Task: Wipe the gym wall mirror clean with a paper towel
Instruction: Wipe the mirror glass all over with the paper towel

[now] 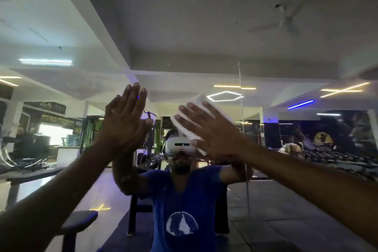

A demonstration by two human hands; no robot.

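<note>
The smooth, glassy mirror (266,26) fills the view, reflecting a person in a blue shirt. The left hand (124,120) lies flat on it, fingers straight. The right hand (208,131) presses a folded white paper towel (196,102) against the glass, fingers spread.

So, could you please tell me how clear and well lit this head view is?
Head view: dim overall, with bright light strips reflected in the mirror; the right hand pressing the paper towel is motion-blurred, the left hand slightly; wide-angle bending at the edges.
</note>
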